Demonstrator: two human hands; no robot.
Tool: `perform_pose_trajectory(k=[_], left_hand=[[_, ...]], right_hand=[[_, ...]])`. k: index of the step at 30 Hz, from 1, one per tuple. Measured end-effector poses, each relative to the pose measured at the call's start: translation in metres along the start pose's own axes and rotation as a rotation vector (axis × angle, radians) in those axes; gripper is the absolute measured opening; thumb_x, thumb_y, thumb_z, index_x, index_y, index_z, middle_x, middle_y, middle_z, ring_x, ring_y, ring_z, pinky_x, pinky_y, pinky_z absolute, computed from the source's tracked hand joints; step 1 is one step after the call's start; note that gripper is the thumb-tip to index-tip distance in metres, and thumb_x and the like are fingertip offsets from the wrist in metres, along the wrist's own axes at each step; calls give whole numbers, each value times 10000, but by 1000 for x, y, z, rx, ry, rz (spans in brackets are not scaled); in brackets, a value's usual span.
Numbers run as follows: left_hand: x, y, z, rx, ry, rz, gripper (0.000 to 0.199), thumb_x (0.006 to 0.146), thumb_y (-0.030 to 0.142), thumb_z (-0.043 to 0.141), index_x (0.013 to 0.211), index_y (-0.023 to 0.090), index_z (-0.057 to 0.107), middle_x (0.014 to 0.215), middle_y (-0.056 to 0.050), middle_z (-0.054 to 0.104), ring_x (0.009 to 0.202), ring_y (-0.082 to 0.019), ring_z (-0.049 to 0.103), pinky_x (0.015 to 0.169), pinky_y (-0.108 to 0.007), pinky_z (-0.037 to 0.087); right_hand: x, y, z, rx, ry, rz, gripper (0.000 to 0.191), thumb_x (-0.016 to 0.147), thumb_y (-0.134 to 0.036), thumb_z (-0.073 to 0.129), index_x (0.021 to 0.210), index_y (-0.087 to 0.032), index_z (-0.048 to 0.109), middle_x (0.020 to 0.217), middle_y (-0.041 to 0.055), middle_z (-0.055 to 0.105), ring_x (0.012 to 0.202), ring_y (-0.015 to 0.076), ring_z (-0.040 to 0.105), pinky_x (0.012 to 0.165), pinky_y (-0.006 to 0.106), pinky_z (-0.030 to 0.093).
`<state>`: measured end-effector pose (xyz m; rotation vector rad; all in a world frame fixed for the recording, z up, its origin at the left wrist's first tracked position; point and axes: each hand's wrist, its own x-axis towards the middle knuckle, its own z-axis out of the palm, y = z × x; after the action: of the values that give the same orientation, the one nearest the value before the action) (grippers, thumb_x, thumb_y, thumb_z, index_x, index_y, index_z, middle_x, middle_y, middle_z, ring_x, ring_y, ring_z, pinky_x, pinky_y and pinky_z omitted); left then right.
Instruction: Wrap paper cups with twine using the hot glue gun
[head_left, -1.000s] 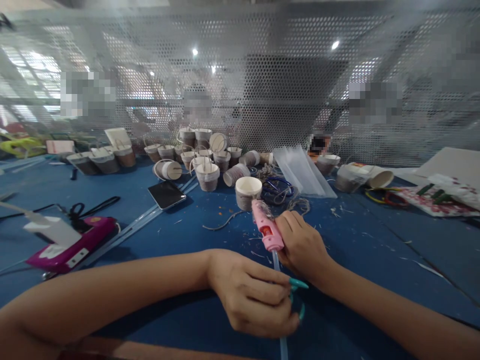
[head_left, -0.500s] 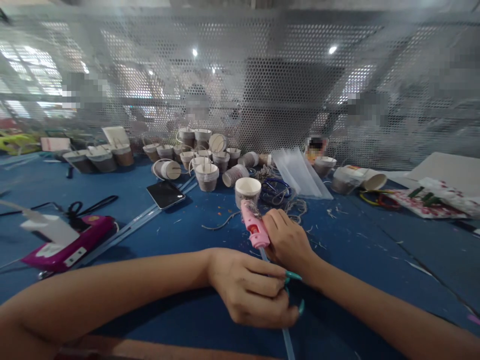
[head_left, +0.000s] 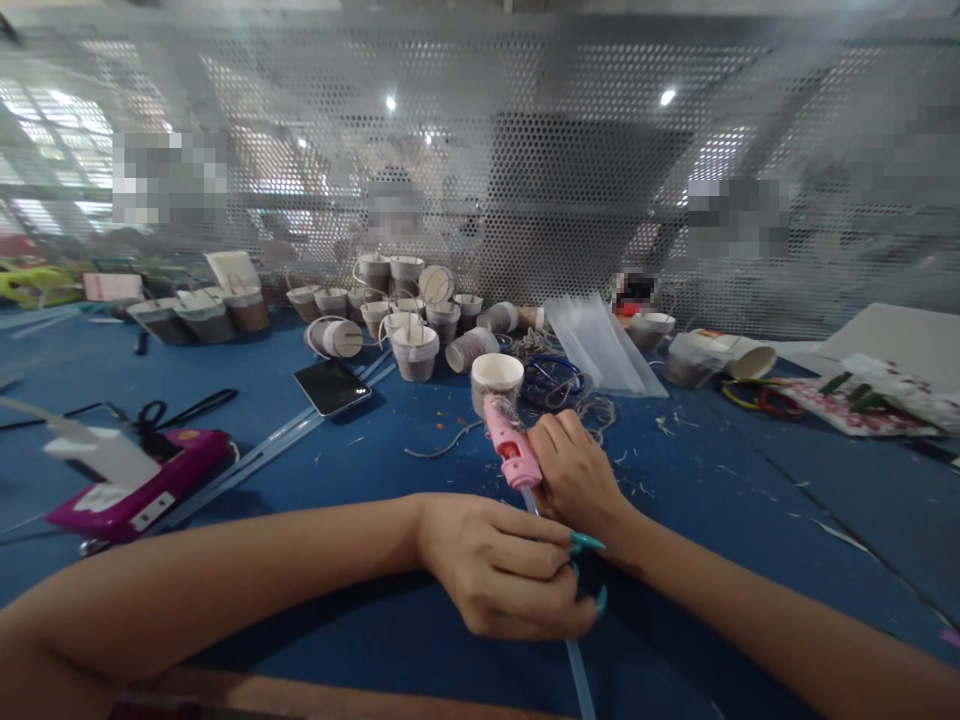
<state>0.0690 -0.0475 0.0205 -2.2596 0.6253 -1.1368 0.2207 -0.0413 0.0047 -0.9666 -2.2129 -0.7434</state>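
Note:
A pink hot glue gun (head_left: 512, 445) points away from me, with my right hand (head_left: 576, 468) closed around its grip, which the fingers hide. Out of its back end runs a long, clear glue stick (head_left: 580, 680). My left hand (head_left: 501, 575), with long teal nails, is closed around that stick behind the gun; the fingertips hide the exact grip. Just beyond the nozzle stands an upright white paper cup (head_left: 498, 371). From this angle I cannot tell whether nozzle and cup touch.
Several twine-wrapped cups (head_left: 415, 352) cluster at the back, some lying over. A phone (head_left: 332, 387) and a magenta power strip (head_left: 146, 485) lie to the left. Blue cord (head_left: 553, 380), grey twine and clear plastic sleeves (head_left: 604, 345) are behind my right hand. A perforated metal screen (head_left: 570, 170) borders the table.
The gun and my right hand have shifted very slightly upward in view. My left hand's lower fingers sit a little higher along the glue stick. Both grips stay closed.

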Motion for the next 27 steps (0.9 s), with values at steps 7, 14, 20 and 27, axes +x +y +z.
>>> perform_pose_trajectory(k=[7,14,20,27], left_hand=[[0,-2,0,6,8,3,107,801,207,669,732,250,738,698,42,692,626,-87,652,730,-178,614],[1,-2,-2,8,14,-3,119,806,212,662,730,257,742,698,50,690,624,-77,640,735,-168,611],[-2,-2,0,-9,23,7,140,816,216,641,740,255,752,712,46,697,632,-83,638,733,-171,611],[-1,-1,1,-8,48,8,138,795,193,649,727,251,754,707,35,690,633,-91,637,729,-173,607]], right_hand=[[-1,1,2,-9,-5,-4,294,902,-235,332,697,-165,530,697,89,468,710,226,338,632,333,290],[-3,2,1,9,-32,19,292,898,-233,318,705,-168,528,699,89,465,708,230,333,634,339,297],[-4,3,0,20,-33,14,267,884,-226,341,700,-168,526,703,93,465,700,229,329,630,348,298],[-6,3,-4,12,-31,21,268,883,-235,351,689,-171,524,682,92,471,689,230,329,624,349,300]])
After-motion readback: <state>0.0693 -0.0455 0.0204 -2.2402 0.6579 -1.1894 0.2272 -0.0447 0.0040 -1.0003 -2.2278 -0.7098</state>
